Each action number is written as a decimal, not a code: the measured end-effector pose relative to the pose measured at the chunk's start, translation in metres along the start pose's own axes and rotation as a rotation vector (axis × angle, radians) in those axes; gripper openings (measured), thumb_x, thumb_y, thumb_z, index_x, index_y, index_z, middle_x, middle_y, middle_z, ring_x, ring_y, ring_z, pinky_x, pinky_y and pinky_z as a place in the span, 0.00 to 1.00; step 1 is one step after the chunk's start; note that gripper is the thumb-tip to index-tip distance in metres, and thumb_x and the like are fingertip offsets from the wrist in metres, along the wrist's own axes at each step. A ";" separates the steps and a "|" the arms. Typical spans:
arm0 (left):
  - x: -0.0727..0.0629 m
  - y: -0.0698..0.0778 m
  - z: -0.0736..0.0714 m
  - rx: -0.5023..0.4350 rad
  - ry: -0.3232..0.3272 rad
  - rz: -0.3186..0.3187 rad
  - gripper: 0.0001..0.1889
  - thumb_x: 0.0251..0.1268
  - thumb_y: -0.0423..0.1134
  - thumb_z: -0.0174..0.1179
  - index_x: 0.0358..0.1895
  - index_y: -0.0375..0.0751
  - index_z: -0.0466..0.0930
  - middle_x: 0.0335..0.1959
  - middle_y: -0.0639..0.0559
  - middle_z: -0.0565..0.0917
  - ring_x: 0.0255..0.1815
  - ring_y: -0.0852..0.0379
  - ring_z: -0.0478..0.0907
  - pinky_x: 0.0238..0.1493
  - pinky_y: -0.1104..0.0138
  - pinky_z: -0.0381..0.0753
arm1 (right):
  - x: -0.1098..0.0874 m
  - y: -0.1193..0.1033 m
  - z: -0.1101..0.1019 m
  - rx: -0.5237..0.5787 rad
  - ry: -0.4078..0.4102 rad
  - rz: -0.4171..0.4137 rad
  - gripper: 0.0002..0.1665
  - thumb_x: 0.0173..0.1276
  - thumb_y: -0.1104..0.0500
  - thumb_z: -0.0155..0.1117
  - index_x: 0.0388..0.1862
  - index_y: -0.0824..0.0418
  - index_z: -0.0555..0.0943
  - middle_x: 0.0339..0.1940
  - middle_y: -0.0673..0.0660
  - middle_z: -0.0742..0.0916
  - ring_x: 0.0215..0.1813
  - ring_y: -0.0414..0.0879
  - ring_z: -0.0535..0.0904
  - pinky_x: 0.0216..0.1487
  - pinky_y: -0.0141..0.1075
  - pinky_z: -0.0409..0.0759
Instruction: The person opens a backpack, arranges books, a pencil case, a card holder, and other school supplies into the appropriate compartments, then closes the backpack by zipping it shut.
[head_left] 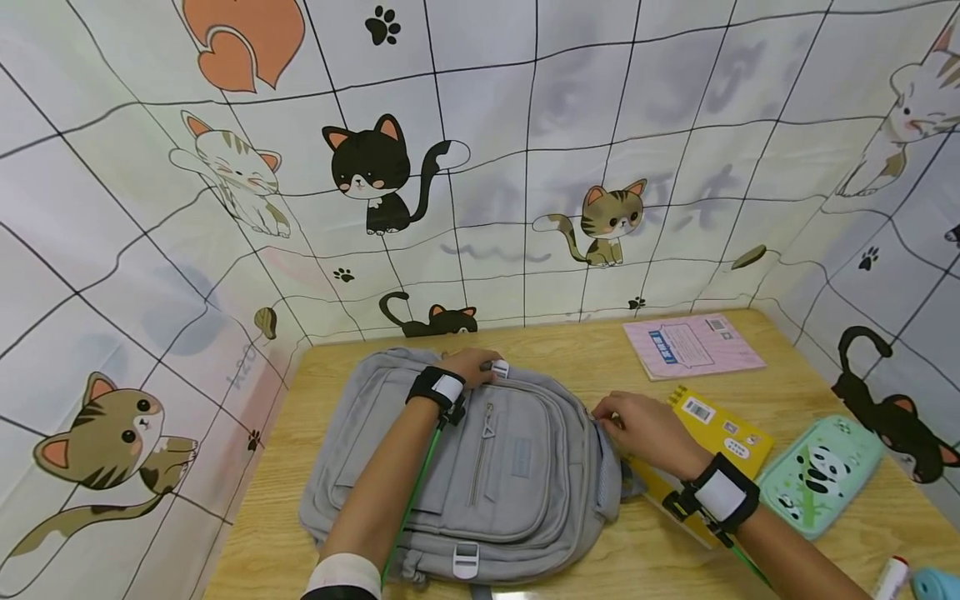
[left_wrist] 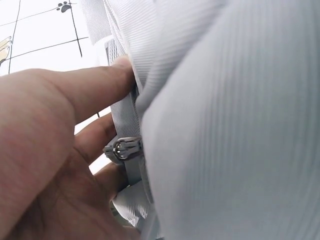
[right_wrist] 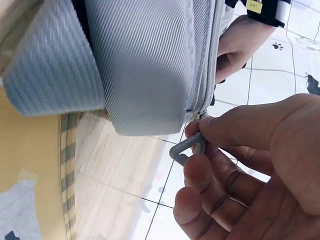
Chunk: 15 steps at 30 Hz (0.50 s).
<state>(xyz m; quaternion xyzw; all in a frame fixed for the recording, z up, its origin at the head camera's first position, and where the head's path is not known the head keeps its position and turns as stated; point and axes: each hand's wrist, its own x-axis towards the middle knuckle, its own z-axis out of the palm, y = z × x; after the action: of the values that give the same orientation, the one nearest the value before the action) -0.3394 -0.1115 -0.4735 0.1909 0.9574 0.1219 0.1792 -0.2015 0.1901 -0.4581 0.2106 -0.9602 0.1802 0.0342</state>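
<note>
A grey backpack lies on the wooden table with its front pocket facing up. At its far edge my left hand grips the fabric, close to a white buckle. In the left wrist view, the thumb and fingers hold the bag's edge beside a metal zipper slider. My right hand is at the bag's right side. Between its thumb and fingers it pinches a grey triangular zipper pull, seen in the right wrist view. The head view hides that pull behind the fingers.
Partly under my right arm lies a yellow notebook. Beyond it is a pink booklet. A green panda pencil case lies right of the notebook. A white marker and a blue object sit at the lower right.
</note>
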 end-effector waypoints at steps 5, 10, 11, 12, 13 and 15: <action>0.000 0.001 0.001 0.010 -0.006 0.005 0.23 0.65 0.49 0.54 0.64 0.61 0.67 0.61 0.57 0.74 0.62 0.53 0.71 0.61 0.32 0.46 | -0.011 -0.004 -0.002 -0.027 -0.007 -0.006 0.06 0.61 0.56 0.63 0.37 0.49 0.83 0.33 0.42 0.82 0.32 0.32 0.74 0.30 0.29 0.73; 0.003 -0.002 0.003 0.003 0.000 -0.004 0.22 0.65 0.50 0.54 0.63 0.64 0.67 0.61 0.58 0.74 0.63 0.53 0.69 0.62 0.32 0.45 | -0.020 -0.011 -0.005 -0.031 -0.034 -0.002 0.06 0.60 0.56 0.65 0.36 0.48 0.82 0.34 0.42 0.82 0.34 0.32 0.76 0.31 0.30 0.75; 0.004 -0.003 0.004 0.003 0.001 -0.003 0.22 0.65 0.50 0.54 0.63 0.64 0.67 0.61 0.58 0.74 0.63 0.53 0.69 0.62 0.32 0.45 | -0.022 -0.013 -0.005 -0.031 -0.039 0.001 0.06 0.59 0.56 0.65 0.36 0.48 0.82 0.34 0.41 0.82 0.34 0.32 0.76 0.32 0.30 0.75; 0.004 -0.004 0.004 0.004 0.003 -0.002 0.22 0.65 0.50 0.54 0.63 0.64 0.67 0.61 0.59 0.74 0.63 0.53 0.69 0.62 0.32 0.45 | -0.023 -0.014 -0.006 -0.036 -0.041 0.004 0.06 0.59 0.56 0.66 0.36 0.47 0.82 0.34 0.41 0.82 0.34 0.32 0.76 0.32 0.30 0.75; 0.005 -0.004 0.005 0.006 0.003 -0.001 0.22 0.65 0.50 0.54 0.63 0.64 0.67 0.61 0.59 0.74 0.63 0.52 0.69 0.62 0.32 0.45 | -0.025 -0.015 -0.006 -0.037 -0.044 0.006 0.06 0.59 0.56 0.66 0.36 0.47 0.82 0.34 0.41 0.82 0.34 0.32 0.76 0.32 0.30 0.75; 0.006 -0.005 0.006 0.011 0.010 0.003 0.22 0.65 0.50 0.53 0.63 0.64 0.67 0.61 0.59 0.74 0.63 0.53 0.69 0.61 0.32 0.45 | -0.027 -0.017 -0.007 -0.039 -0.049 0.014 0.06 0.58 0.56 0.66 0.35 0.47 0.82 0.34 0.41 0.82 0.34 0.32 0.76 0.31 0.30 0.74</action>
<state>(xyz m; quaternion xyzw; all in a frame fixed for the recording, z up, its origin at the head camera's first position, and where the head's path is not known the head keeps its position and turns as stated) -0.3438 -0.1124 -0.4822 0.1928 0.9586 0.1179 0.1733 -0.1697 0.1887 -0.4500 0.2077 -0.9655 0.1564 0.0136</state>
